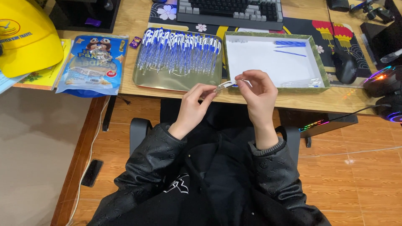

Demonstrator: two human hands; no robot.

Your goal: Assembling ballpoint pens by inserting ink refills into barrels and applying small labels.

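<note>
Both the left hand (197, 100) and right hand (257, 90) are pinching a clear pen barrel (224, 86) just over the desk (293, 100) edge, where a slipping grip is likely dropping it floorward.

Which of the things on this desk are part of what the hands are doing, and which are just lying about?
In use:
left hand and right hand, holding a clear pen barrel
metal tray of blue-and-white pens
green box with blue refills

Lying about:
snack bag
yellow helmet
keyboard
mouse
headset
</note>
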